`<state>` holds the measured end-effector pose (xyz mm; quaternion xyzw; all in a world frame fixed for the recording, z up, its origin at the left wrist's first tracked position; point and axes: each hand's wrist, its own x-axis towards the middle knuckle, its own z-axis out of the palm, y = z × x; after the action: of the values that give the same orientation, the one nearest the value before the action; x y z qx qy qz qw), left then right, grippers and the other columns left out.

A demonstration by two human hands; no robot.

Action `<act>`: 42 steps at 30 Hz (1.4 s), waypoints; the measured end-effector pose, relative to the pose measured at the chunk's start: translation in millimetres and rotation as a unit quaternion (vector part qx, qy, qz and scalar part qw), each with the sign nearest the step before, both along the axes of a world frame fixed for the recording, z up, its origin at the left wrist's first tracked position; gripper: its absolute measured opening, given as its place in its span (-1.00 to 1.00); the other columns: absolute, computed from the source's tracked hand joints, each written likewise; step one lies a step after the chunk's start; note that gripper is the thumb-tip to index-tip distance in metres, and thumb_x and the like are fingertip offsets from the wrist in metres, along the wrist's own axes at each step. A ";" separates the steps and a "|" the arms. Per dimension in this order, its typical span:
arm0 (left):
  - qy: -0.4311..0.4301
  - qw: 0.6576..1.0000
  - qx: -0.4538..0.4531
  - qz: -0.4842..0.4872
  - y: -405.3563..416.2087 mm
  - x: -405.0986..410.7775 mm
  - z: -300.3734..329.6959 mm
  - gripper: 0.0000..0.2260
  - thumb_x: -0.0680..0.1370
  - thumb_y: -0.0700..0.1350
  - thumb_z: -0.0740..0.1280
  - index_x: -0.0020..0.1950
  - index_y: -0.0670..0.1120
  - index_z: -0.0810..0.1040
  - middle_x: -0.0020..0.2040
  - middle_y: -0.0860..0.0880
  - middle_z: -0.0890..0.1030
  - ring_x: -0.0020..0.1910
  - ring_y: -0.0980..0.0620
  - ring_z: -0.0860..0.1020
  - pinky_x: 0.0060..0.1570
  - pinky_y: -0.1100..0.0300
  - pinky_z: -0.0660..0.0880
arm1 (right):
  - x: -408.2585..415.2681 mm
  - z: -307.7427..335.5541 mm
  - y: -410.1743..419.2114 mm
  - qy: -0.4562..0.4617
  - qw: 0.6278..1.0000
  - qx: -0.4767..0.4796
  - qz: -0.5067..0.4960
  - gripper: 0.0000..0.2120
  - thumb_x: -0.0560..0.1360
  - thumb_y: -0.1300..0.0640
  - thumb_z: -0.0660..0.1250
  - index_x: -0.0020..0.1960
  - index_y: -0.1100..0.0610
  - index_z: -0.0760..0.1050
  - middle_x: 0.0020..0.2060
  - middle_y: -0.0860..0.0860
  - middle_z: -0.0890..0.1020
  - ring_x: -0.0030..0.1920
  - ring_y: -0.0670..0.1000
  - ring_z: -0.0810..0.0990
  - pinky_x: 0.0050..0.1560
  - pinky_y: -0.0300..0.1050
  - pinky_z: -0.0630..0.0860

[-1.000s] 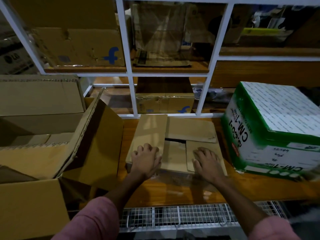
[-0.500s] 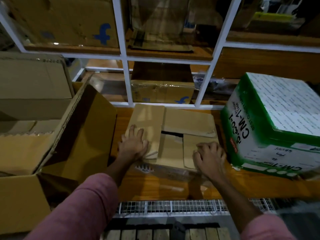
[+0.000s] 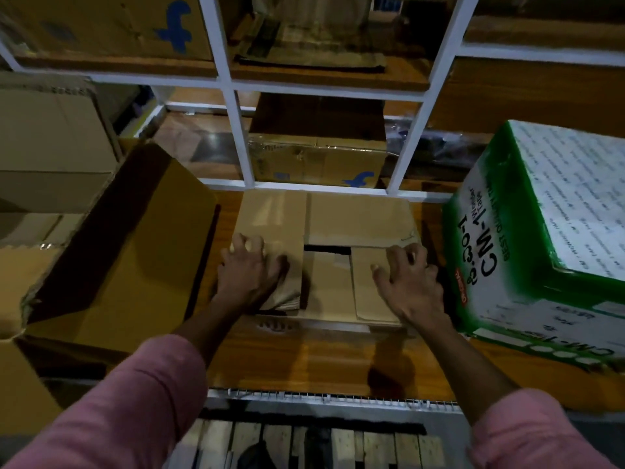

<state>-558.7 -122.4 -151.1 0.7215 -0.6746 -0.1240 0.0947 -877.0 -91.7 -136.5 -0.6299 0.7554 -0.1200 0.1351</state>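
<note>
A small brown cardboard box [image 3: 358, 221] sits on the wooden shelf board, its four top flaps folded down with a dark gap in the middle. My left hand [image 3: 248, 270] lies on the left flap near the box's left edge, fingers bent over the cardboard. My right hand [image 3: 411, 282] rests on the near right flap with fingers spread and slightly curled, close to the box's right edge. Both forearms come in from below in pink sleeves.
A large open cardboard box [image 3: 111, 252] stands to the left, its flap leaning toward the small box. A green and white carton [image 3: 541, 238] sits close on the right. White rack bars [image 3: 236, 137] and more boxes [image 3: 318, 157] are behind. A wire grid edge [image 3: 324, 397] runs along the front.
Both hands have slid outward on the flaps, the left toward the box's left edge and the right toward its right edge. The view has tilted further down.
</note>
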 end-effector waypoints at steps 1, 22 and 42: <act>-0.021 1.000 -0.001 0.001 -5.1 -0.9 -3.4 -0.43 0.58 0.43 0.02 0.30 -0.01 0.28 0.34 -0.17 0.24 0.22 -0.30 0.36 0.15 -0.26 0.44 | -3.1 -1.8 -4.2 -0.007 1.000 0.003 0.001 -0.50 0.56 -0.38 0.09 0.42 -0.21 0.19 0.48 -0.05 0.11 0.29 0.36 0.35 0.17 0.29 0.43; -0.025 0.999 0.048 0.000 18.6 -11.6 3.9 -0.29 0.58 0.44 -0.10 0.64 0.17 -0.17 0.66 0.18 -0.18 0.46 -0.40 0.20 0.23 -0.29 0.38 | -21.7 -24.1 -22.0 -0.031 0.997 0.059 0.039 -0.23 0.53 -0.50 -0.13 0.65 -0.21 -0.18 0.62 -0.21 -0.28 0.60 0.27 0.05 0.45 0.37 0.20; 0.008 0.983 -0.181 -0.017 -46.6 1.8 235.4 -0.31 0.58 0.35 -0.04 0.66 0.07 0.15 0.67 0.11 0.09 0.54 -0.21 0.29 0.51 -0.28 0.13 | -15.6 212.2 -54.5 -0.004 0.981 -0.191 0.029 -0.42 0.64 -0.21 0.19 0.60 -0.04 0.26 0.64 -0.03 0.15 0.55 0.19 0.28 0.45 0.27 0.28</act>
<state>-556.9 -169.0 84.3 0.6801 -0.6969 -0.0074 0.2274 -892.6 -146.2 75.7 -0.6655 0.6992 -0.2604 0.0191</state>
